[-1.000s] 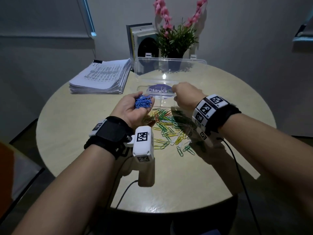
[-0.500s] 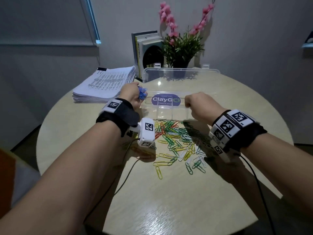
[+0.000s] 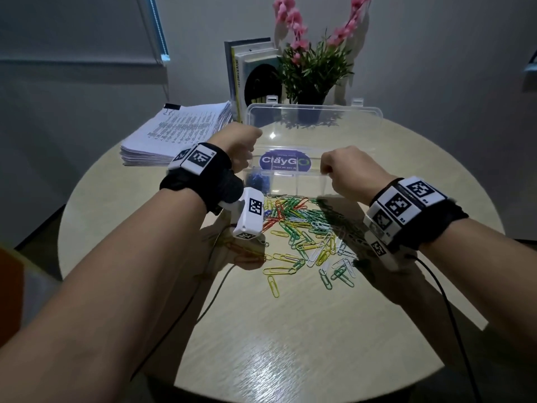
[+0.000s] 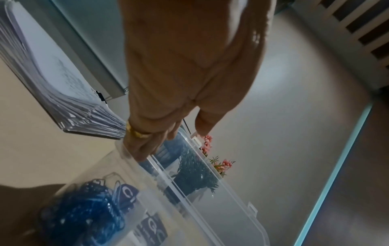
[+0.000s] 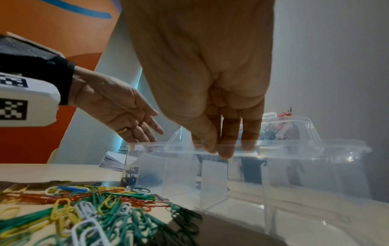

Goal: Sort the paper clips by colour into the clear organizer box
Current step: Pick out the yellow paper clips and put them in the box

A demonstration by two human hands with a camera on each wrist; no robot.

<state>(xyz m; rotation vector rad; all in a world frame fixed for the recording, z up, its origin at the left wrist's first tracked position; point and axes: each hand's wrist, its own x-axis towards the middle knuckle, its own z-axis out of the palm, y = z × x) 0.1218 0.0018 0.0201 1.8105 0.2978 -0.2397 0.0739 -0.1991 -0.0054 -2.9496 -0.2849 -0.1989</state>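
While the blue lot sits sorted and the rest waits loose, this is how things lie:

Box: the clear organizer box (image 3: 293, 181) stands lid-open toward the far edge of the round table (image 3: 290, 330), just behind the clips.

Sorted: blue paper clips (image 4: 84, 218) fill the box's left-end compartment; the other compartments look bare.

Unsorted: the mixed pile (image 3: 302, 228) of green, yellow, red and white clips, plus a stray blue one, spreads over the middle of the table, touching or nearly touching the box's near wall.

Left hand (image 5: 118, 109): released, fingers straight, tips over the box's left end, holding nothing.

Right hand (image 5: 210, 83): fingers point down, thumb and fingertips on the near rim, seemingly steadying the box; whether it truly pinches the rim I cannot tell.

Handling: the clips look light, stiff and slick-coated, and likely to snag one another in a tangle; I judge each is best pinched by a loop end and drawn out sideways.

Risk: the light box may slide if nudged.
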